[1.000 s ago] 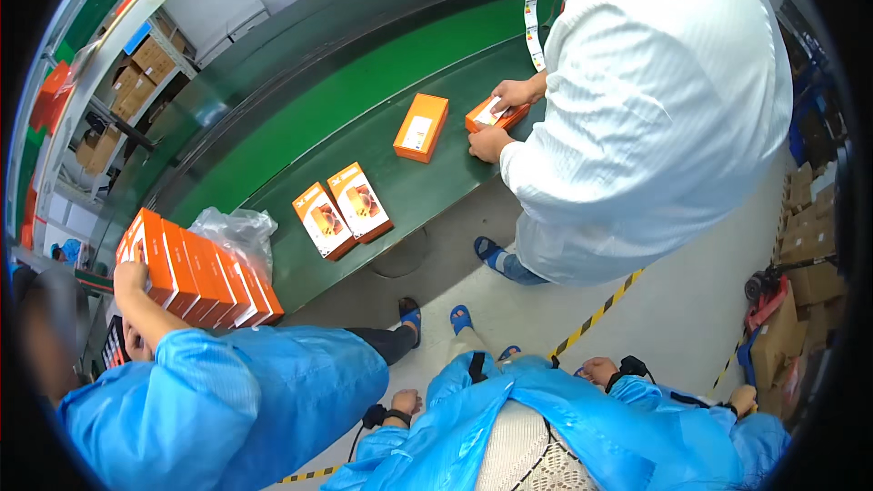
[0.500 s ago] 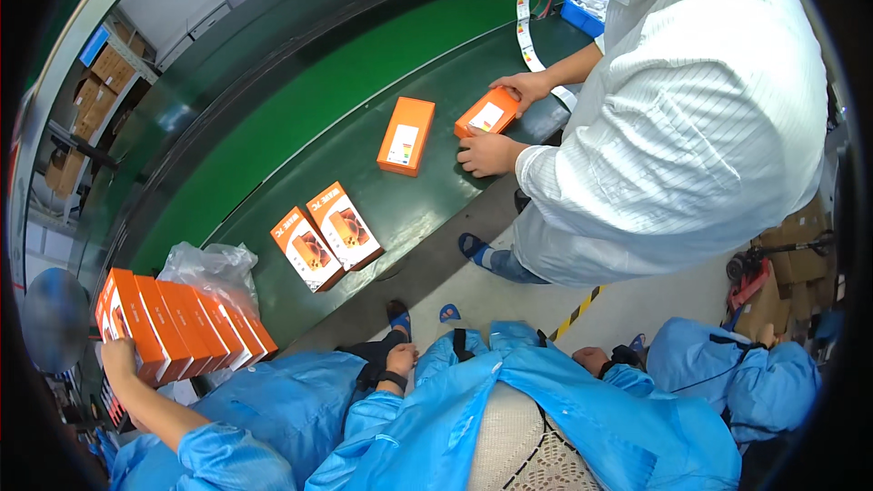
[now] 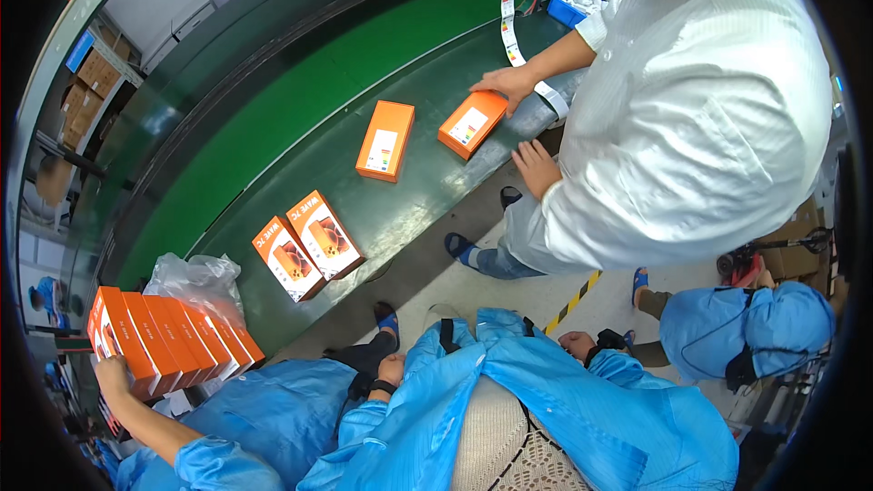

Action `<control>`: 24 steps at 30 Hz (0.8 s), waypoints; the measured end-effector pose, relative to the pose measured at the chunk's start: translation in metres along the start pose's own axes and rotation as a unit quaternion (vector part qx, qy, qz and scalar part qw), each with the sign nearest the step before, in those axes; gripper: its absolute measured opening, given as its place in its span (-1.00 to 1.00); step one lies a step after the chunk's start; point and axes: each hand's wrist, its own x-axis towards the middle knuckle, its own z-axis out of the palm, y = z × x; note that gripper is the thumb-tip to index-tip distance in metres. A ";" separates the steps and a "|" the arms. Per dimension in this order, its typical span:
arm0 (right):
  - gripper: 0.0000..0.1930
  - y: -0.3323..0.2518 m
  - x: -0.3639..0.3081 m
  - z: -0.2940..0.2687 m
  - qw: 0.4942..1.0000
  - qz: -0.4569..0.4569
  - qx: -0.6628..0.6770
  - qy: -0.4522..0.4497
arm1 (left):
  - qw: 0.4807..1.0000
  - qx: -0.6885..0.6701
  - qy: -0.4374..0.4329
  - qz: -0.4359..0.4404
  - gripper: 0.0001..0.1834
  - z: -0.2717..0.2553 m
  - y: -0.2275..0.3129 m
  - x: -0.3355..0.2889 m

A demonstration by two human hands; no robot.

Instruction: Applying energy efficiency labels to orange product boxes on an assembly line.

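My left hand (image 3: 389,370), with a dark band at its wrist, hangs beside my blue coat, its fingers curled and nothing visible in them. My right hand (image 3: 576,344) is low on the other side, curled too, and touches none of the boxes. Ahead, on the green work surface (image 3: 273,332), two orange-and-white boxes (image 3: 324,235) lie side by side, picture faces up. Beyond them an orange box (image 3: 386,141) with a white label lies apart. A person in a white coat has one hand (image 3: 511,86) on another labelled orange box (image 3: 473,124); their other hand (image 3: 538,169) is off it.
At left, a co-worker's hand (image 3: 113,376) holds the end of a row of orange boxes (image 3: 173,338). A clear plastic bag (image 3: 195,280) lies behind the row. A label strip (image 3: 509,9) hangs near a blue bin (image 3: 568,5). A green conveyor belt (image 3: 309,95) runs behind.
The white-coated person's nearer hand has come off the labelled box and drawn back toward their body. The view has shifted slightly. Both my hands stay low by my coat.
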 end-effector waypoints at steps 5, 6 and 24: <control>-0.79 0.006 0.005 -0.001 1.000 -0.023 0.010 -0.004 | 0.998 0.050 0.016 -0.039 -0.76 0.003 0.055 -0.028; -0.79 0.012 0.010 0.000 1.000 -0.024 0.009 -0.005 | 0.998 0.049 0.017 -0.040 -0.76 0.003 0.053 -0.028; -0.75 0.025 0.032 0.015 0.996 -0.077 -0.014 -0.051 | 0.999 0.024 0.021 -0.012 -0.82 -0.008 0.017 -0.027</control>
